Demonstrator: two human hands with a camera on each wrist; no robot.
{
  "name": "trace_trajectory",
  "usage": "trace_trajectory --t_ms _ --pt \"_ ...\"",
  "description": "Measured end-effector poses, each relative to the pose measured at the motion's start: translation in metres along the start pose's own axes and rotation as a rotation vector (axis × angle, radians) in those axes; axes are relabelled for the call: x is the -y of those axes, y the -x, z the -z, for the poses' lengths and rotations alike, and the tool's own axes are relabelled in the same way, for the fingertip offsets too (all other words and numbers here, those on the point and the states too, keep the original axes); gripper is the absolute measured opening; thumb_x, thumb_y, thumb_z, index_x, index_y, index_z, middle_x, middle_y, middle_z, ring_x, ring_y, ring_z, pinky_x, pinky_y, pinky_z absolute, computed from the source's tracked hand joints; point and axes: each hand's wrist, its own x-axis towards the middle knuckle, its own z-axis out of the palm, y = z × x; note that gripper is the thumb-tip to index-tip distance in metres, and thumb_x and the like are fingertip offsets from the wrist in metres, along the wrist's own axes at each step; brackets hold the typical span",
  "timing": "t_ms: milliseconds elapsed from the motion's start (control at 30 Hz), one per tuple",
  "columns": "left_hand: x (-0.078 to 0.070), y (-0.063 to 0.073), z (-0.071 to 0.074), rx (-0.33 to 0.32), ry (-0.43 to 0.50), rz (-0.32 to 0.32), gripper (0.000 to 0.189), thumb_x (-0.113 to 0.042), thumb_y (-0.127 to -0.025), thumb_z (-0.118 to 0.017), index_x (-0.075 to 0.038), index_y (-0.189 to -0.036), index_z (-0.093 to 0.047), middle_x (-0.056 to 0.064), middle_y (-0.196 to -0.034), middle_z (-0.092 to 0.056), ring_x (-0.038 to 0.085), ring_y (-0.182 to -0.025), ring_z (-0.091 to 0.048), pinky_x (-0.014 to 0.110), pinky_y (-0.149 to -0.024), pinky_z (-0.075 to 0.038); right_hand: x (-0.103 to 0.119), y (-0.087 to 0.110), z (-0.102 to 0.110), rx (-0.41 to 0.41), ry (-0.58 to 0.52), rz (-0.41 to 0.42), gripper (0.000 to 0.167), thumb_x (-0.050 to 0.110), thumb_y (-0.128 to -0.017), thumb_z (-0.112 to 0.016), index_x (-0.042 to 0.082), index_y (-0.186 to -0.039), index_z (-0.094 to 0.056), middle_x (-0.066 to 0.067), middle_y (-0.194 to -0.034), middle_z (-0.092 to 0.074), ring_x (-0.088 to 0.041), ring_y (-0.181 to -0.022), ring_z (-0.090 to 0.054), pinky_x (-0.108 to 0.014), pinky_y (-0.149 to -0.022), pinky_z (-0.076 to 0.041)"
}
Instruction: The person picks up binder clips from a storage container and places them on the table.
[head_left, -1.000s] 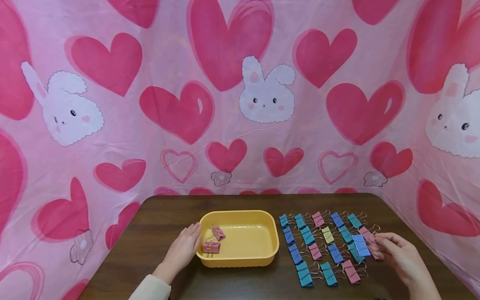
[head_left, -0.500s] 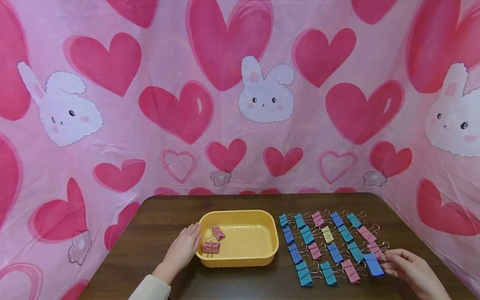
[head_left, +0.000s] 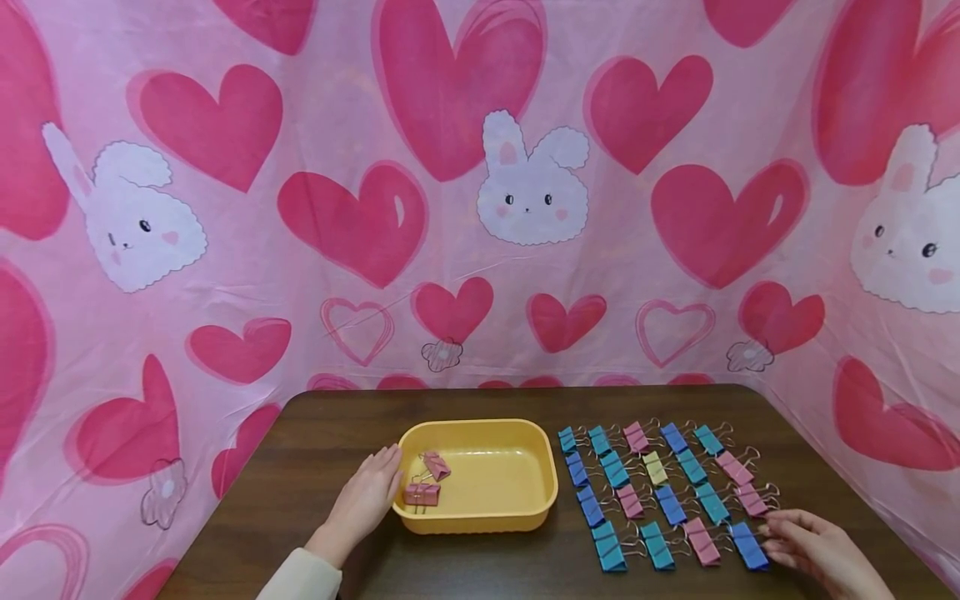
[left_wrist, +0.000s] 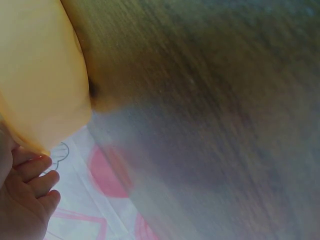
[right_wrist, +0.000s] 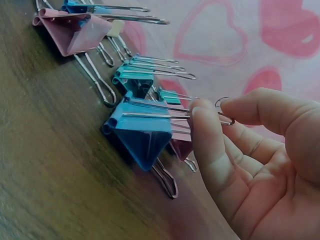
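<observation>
In the head view a blue binder clip (head_left: 748, 546) lies at the near right corner of a block of binder clips. My right hand (head_left: 821, 550) is beside it. Seen from the right wrist, thumb and index finger (right_wrist: 207, 132) pinch one wire handle of this blue clip (right_wrist: 140, 127). My left hand (head_left: 363, 496) rests against the left side of a yellow tray (head_left: 480, 523), fingers extended along its rim. Two pink binder clips (head_left: 422, 495) lie inside the tray at its left end. The left wrist view shows the tray's outer wall (left_wrist: 45, 75) with fingertips at its edge.
Rows of teal (head_left: 609, 546), pink (head_left: 702, 542), blue (head_left: 670, 505) and yellow (head_left: 656, 469) binder clips lie close together to the tray's right. All sit on a dark wooden table (head_left: 300, 467). A pink heart-patterned cloth (head_left: 480, 317) hangs behind and at both sides.
My right hand has moved toward me and right, carrying the blue binder clip from above the rows down to the near row's right end. The left hand and tray stay put.
</observation>
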Motion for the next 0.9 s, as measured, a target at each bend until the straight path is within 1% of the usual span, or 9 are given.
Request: trace_trajectory --t_ms 133,333,433,533,667,700,833,900 --pt "0.000 0.000 0.000 0.000 0.002 -0.001 0.040 -0.016 -0.091 -0.057 0.008 -0.123 -0.054 0.022 -0.128 -0.050 0.036 -0.120 -0.044 0.048 -0.103 -0.030 0.001 -0.001 0.000 -0.074 0.025 -0.043 0.018 0.010 -0.096 -0.049 0.014 -0.086 -0.064 -0.001 -0.086 -0.065 -0.016 -0.078 -0.065 -0.032 -0.074 -0.054" --pt "0.000 0.000 0.000 -0.002 0.004 -0.002 0.041 -0.015 -0.091 -0.057 0.008 -0.124 -0.053 0.022 -0.128 -0.050 0.036 -0.121 -0.044 0.047 -0.103 -0.030 0.005 -0.001 0.002 -0.188 0.102 -0.081 0.015 0.012 -0.095 -0.050 0.009 -0.089 -0.064 -0.001 -0.086 -0.063 -0.017 -0.077 -0.065 -0.034 -0.074 -0.054" --pt "0.000 0.000 0.000 0.002 0.005 -0.003 0.041 -0.016 -0.091 -0.057 0.008 -0.124 -0.053 0.022 -0.129 -0.050 0.036 -0.121 -0.044 0.047 -0.103 -0.030 0.008 0.000 0.002 -0.238 0.156 -0.089 0.015 0.015 -0.095 -0.052 0.007 -0.091 -0.063 -0.001 -0.086 -0.063 -0.018 -0.076 -0.064 -0.034 -0.073 -0.054" --pt "0.000 0.000 0.001 0.009 0.006 -0.001 0.041 -0.016 -0.091 -0.057 0.007 -0.124 -0.053 0.021 -0.129 -0.050 0.036 -0.121 -0.044 0.047 -0.103 -0.029 0.011 0.003 0.000 -0.286 0.219 -0.080 0.016 0.017 -0.095 -0.051 0.006 -0.091 -0.062 0.000 -0.086 -0.064 -0.019 -0.074 -0.064 -0.034 -0.070 -0.055" --pt "-0.001 0.000 0.001 0.024 0.013 0.009 0.042 -0.017 -0.091 -0.057 0.007 -0.125 -0.053 0.021 -0.130 -0.049 0.036 -0.122 -0.043 0.047 -0.103 -0.029 0.019 0.004 -0.004 -0.319 0.269 -0.038 0.017 0.016 -0.097 -0.048 0.005 -0.093 -0.060 -0.001 -0.087 -0.064 -0.020 -0.073 -0.063 -0.034 -0.068 -0.055" --pt "-0.001 0.000 0.001 0.026 0.014 0.011 0.042 -0.017 -0.091 -0.057 0.007 -0.125 -0.052 0.021 -0.130 -0.049 0.035 -0.122 -0.043 0.047 -0.103 -0.029 0.022 0.004 -0.007 -0.327 0.273 -0.027 0.016 0.016 -0.097 -0.048 0.007 -0.093 -0.061 -0.001 -0.087 -0.064 -0.020 -0.073 -0.063 -0.034 -0.068 -0.055" --pt "-0.002 0.000 0.002 0.036 0.018 0.017 0.042 -0.017 -0.091 -0.056 0.007 -0.125 -0.052 0.021 -0.130 -0.049 0.036 -0.122 -0.042 0.047 -0.103 -0.029 0.032 0.000 -0.018 -0.271 0.247 0.116 0.020 0.010 -0.097 -0.047 0.017 -0.091 -0.064 0.003 -0.085 -0.065 -0.020 -0.071 -0.063 -0.033 -0.064 -0.055" --pt "-0.002 0.000 0.002 0.028 0.016 0.014 0.041 -0.017 -0.091 -0.056 0.007 -0.125 -0.053 0.021 -0.130 -0.049 0.036 -0.122 -0.043 0.047 -0.103 -0.029 0.033 -0.009 -0.015 -0.218 0.235 0.177 0.024 0.009 -0.096 -0.047 0.024 -0.090 -0.065 0.004 -0.085 -0.066 -0.019 -0.071 -0.063 -0.032 -0.063 -0.056"
